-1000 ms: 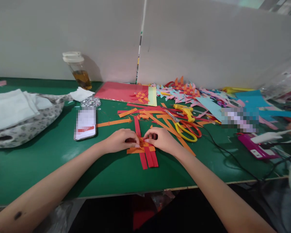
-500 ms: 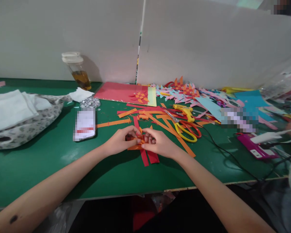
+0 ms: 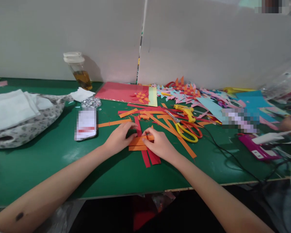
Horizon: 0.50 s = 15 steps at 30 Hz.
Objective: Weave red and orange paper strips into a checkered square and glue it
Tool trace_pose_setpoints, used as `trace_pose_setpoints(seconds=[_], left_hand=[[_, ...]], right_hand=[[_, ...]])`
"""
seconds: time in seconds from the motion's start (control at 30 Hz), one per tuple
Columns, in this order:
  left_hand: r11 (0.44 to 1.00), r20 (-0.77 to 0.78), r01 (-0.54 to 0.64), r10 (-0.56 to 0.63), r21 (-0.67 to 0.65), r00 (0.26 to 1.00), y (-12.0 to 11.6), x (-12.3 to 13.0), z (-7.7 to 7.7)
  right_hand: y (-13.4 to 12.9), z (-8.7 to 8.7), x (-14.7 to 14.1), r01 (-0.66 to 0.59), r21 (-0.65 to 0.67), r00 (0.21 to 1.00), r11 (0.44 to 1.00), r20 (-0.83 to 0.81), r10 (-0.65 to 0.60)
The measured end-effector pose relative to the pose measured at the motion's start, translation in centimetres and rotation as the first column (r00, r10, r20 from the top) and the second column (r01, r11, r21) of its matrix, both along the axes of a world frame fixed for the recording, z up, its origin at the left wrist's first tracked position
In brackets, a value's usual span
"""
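Observation:
My left hand point(image 3: 120, 137) is at the left end of the orange paper strip point(image 3: 137, 141). Its thumb lies near that end, and its curved fingers stand apart from the thumb. Thumb and forefinger of my right hand point(image 3: 160, 142) pinch the same strip further right. Below it, another orange strip point(image 3: 137, 148) lies crosswise over red paper strips point(image 3: 145, 158) that run away from me on the green table. The other fingers of my right hand are partly hidden behind the thumb and palm.
Scissors point(image 3: 188, 132) with yellow and red handles and a yellow glue gun point(image 3: 186, 110) lie to the right. Behind are loose orange strips point(image 3: 160, 121) and a woven paper fish point(image 3: 142, 96). A phone point(image 3: 86, 124) and a bottle point(image 3: 79, 71) stand left; a purple power strip point(image 3: 258, 147) sits right.
My hands have moved slightly apart, and the left fingers have opened. The orange strip, bunched between my hands before, now shows flat across the red strips.

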<state>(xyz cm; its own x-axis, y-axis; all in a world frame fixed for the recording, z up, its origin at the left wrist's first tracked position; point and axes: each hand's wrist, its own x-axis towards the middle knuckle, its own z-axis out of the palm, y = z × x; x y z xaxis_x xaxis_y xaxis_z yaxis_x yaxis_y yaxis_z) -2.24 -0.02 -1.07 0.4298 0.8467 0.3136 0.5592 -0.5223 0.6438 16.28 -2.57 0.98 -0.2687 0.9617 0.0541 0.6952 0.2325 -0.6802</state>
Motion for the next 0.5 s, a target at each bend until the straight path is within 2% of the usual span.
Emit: trace_pose_setpoints(seconds=[0.07, 0.2, 0.5], left_hand=[[0.996, -0.11, -0.038, 0.047, 0.084, 0.993, 0.2, -0.1, -0.4], [0.996, -0.243, -0.002, 0.024, 0.091, 0.97, 0.3, -0.2, -0.6], [0.995, -0.244, 0.064, -0.042, 0.081, 0.969, 0.2, -0.2, -0.6]], right_hand=[[0.0, 0.0, 0.0, 0.013, 0.008, 1.0, 1.0, -0.009, -0.013], [0.1, 0.0, 0.3, 0.035, 0.008, 0.999, 0.999, -0.026, -0.035], [0.8, 0.0, 1.2, 0.102, -0.109, 0.994, 0.989, -0.031, -0.106]])
